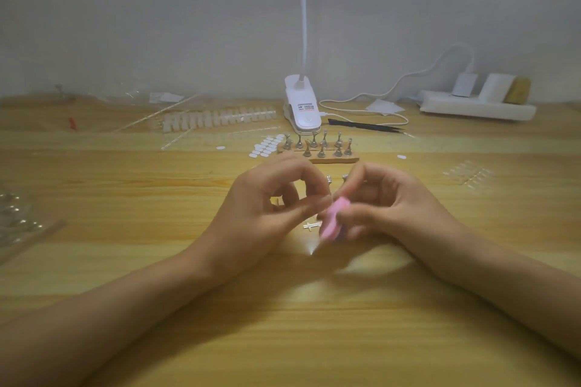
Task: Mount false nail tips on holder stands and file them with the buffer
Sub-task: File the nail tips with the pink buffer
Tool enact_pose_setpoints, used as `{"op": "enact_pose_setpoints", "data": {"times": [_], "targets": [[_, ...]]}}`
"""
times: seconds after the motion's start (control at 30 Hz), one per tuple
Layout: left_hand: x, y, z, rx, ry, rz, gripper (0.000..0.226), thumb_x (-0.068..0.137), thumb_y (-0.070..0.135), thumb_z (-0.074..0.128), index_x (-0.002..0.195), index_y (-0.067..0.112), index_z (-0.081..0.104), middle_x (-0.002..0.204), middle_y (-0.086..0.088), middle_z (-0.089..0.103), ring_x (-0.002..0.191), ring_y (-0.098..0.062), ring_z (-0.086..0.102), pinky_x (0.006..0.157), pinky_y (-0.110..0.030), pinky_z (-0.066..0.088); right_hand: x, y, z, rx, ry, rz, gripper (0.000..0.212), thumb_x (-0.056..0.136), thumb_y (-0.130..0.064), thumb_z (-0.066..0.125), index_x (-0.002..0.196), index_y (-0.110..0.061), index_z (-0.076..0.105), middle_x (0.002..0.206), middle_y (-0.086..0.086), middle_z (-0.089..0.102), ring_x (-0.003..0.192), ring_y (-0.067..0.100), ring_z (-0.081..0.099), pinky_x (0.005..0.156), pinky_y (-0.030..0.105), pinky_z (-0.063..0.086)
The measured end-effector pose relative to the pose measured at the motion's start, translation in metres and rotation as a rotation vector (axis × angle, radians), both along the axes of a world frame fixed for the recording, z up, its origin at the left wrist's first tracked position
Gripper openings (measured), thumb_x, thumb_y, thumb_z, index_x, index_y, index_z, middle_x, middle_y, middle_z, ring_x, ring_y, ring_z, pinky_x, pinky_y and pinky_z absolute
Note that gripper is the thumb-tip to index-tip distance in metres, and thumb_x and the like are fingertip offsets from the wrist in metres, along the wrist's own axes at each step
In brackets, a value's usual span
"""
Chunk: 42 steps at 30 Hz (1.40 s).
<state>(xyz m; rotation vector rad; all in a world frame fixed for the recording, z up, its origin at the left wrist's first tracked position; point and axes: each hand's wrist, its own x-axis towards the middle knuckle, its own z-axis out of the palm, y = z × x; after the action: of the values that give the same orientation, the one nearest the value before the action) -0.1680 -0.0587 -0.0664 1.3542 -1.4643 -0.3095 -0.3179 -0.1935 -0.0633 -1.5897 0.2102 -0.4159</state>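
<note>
Nail tip is pinched steady for filing in the left grip. Buffer is clasped against it in the right grip.

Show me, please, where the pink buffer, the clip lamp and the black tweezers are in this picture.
pink buffer [334, 217], head view, middle of its visible pink face.
clip lamp [302, 108], head view, its white clamp base.
black tweezers [364, 126], head view, middle of the black shaft.

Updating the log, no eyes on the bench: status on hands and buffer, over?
Left hand pinching small item, too blurred to name, at pink buffer. Right hand grips buffer. Holder stands beyond hands; nothing blocking.
</note>
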Motion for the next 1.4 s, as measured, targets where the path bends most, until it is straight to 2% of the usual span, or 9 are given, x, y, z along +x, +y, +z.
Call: {"op": "enact_pose_setpoints", "data": {"times": [0.3, 0.63, 0.73, 0.83, 0.93, 1.07, 1.17, 1.27, 1.4], "targets": [[0.0001, -0.0005, 0.0002, 0.006, -0.015, 0.027, 0.013, 0.087, 0.011, 0.071, 0.079, 0.018, 0.063, 0.083, 0.008, 0.060, 0.070, -0.002, 0.054, 0.059, -0.011, 0.039, 0.0006, -0.0043, -0.0011, 0.058, -0.031, -0.100, 0.025, 0.077, -0.021, 0.081, 0.085, -0.010, 0.060, 0.085, 0.018, 0.076, 0.075, 0.024, 0.074, 0.062, 0.028, 0.059], [-0.0006, 0.0000, -0.0004, 0.007, -0.040, 0.018, 0.013, 0.087, 0.012, 0.071, 0.078, 0.018, 0.064, 0.084, 0.008, 0.061, 0.070, -0.005, 0.054, 0.058, -0.012, 0.038, 0.0020, -0.0025, -0.0026, -0.008, 0.017, 0.013, 0.021, 0.079, -0.020, 0.084, 0.086, -0.015, 0.064, 0.087, 0.017, 0.076, 0.077, 0.025, 0.076, 0.063, 0.026, 0.059], [0.0002, 0.0001, -0.0004, 0.005, -0.010, 0.028, 0.010, 0.087, 0.015, 0.071, 0.079, 0.016, 0.064, 0.084, 0.004, 0.061, 0.068, -0.004, 0.053, 0.058, -0.013, 0.040, 0.0009, -0.0058, -0.0028, 0.059, -0.047, -0.108, 0.026, 0.075, -0.024, 0.083, 0.085, -0.012, 0.063, 0.086, 0.018, 0.076, 0.075, 0.024, 0.075, 0.063, 0.026, 0.059], [-0.0004, 0.0001, -0.0006, 0.013, -0.006, 0.018, 0.009, 0.087, 0.018, 0.070, 0.079, 0.016, 0.064, 0.084, 0.006, 0.061, 0.069, -0.005, 0.054, 0.058, -0.017, 0.041, 0.0012, -0.0029, -0.0029, -0.002, -0.002, 0.018, 0.022, 0.079, -0.023, 0.081, 0.087, -0.013, 0.062, 0.088, 0.018, 0.076, 0.077, 0.025, 0.075, 0.062, 0.025, 0.058], [0.0007, -0.0007, -0.0014, 0.023, -0.001, 0.012, 0.009, 0.087, 0.016, 0.071, 0.080, 0.014, 0.065, 0.085, 0.004, 0.062, 0.070, -0.005, 0.054, 0.059, -0.019, 0.042, 0.0012, -0.0069, -0.0034, 0.067, -0.068, -0.116, 0.028, 0.073, -0.024, 0.080, 0.087, -0.009, 0.061, 0.084, 0.016, 0.076, 0.074, 0.024, 0.075, 0.061, 0.026, 0.058], [0.0012, -0.0007, -0.0018, 0.021, -0.007, 0.007, 0.009, 0.087, 0.013, 0.070, 0.080, 0.012, 0.065, 0.084, 0.002, 0.062, 0.069, -0.003, 0.054, 0.060, -0.014, 0.040, 0.0020, -0.0039, -0.0030, -0.024, 0.001, 0.030, 0.019, 0.079, -0.017, 0.083, 0.084, -0.017, 0.064, 0.088, 0.017, 0.076, 0.076, 0.022, 0.075, 0.061, 0.024, 0.058], [0.0020, -0.0013, -0.0018, 0.024, 0.012, 0.008, 0.009, 0.087, 0.014, 0.070, 0.080, 0.012, 0.065, 0.085, 0.000, 0.062, 0.069, -0.005, 0.053, 0.060, -0.015, 0.040, 0.0004, -0.0066, -0.0034, 0.034, -0.057, -0.103, 0.022, 0.077, -0.020, 0.078, 0.086, -0.011, 0.061, 0.085, 0.015, 0.076, 0.074, 0.023, 0.074, 0.062, 0.028, 0.060], [0.0008, -0.0003, -0.0013, 0.019, -0.012, -0.001, 0.010, 0.087, 0.015, 0.070, 0.079, 0.017, 0.064, 0.084, 0.007, 0.061, 0.070, -0.003, 0.054, 0.059, -0.014, 0.040, 0.0008, -0.0040, -0.0032, -0.034, 0.013, 0.031, 0.019, 0.080, -0.013, 0.081, 0.085, -0.016, 0.062, 0.090, 0.018, 0.076, 0.078, 0.027, 0.075, 0.062, 0.027, 0.059], [0.0008, 0.0003, -0.0014, 0.015, 0.002, -0.006, 0.010, 0.088, 0.014, 0.070, 0.080, 0.016, 0.064, 0.083, 0.005, 0.060, 0.069, -0.003, 0.053, 0.059, -0.014, 0.040, 0.0007, -0.0079, -0.0035, 0.040, -0.044, -0.060, 0.014, 0.081, -0.019, 0.076, 0.083, -0.014, 0.064, 0.086, 0.016, 0.076, 0.075, 0.023, 0.075, 0.063, 0.027, 0.059]]}}
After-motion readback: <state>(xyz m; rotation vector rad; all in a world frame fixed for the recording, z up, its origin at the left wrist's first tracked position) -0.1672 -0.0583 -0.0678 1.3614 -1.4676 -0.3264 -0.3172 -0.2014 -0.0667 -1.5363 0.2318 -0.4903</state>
